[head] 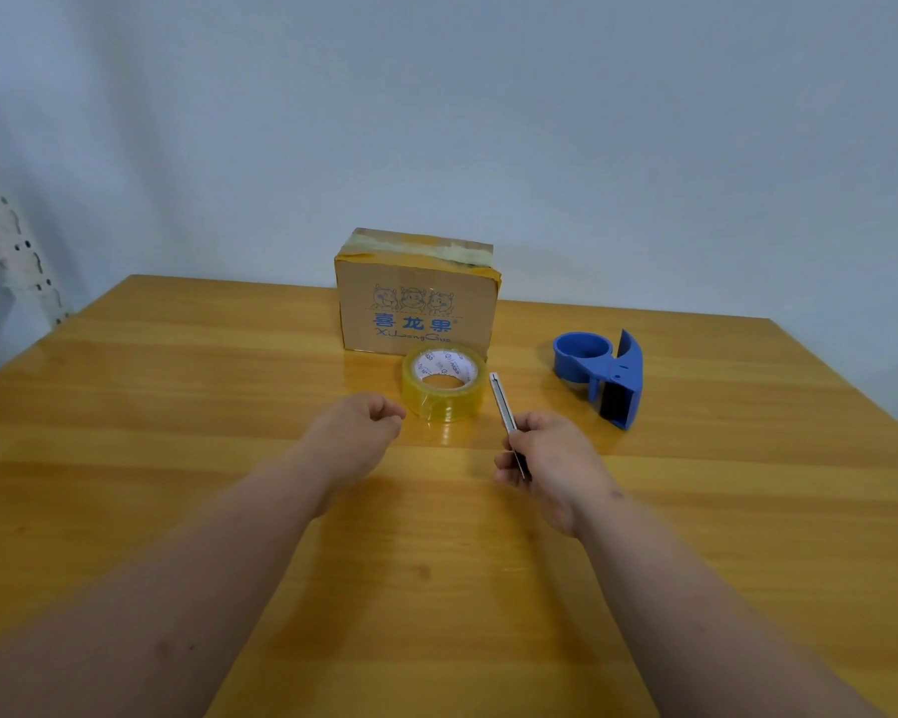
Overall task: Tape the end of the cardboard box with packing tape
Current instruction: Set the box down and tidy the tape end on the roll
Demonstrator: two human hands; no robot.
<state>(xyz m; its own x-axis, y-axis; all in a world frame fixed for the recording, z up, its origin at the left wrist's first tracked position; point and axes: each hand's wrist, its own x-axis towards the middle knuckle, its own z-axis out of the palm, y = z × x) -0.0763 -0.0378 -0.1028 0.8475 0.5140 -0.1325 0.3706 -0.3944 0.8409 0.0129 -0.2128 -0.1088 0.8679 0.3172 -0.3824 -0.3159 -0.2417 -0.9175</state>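
Note:
A small cardboard box [416,298] with blue print stands at the far middle of the wooden table, old tape across its top. A roll of clear yellowish packing tape [443,383] lies flat just in front of it. My left hand [359,437] hovers left of the roll, fingers curled into a loose fist with nothing in it. My right hand [545,458] is closed around a slim metal utility knife [504,406], whose tip points away toward the box, right beside the roll.
A blue tape dispenser [600,373] without a roll lies to the right of the tape. The wooden table [177,406] meets a pale wall behind the box. A white perforated rack [16,256] stands at the far left.

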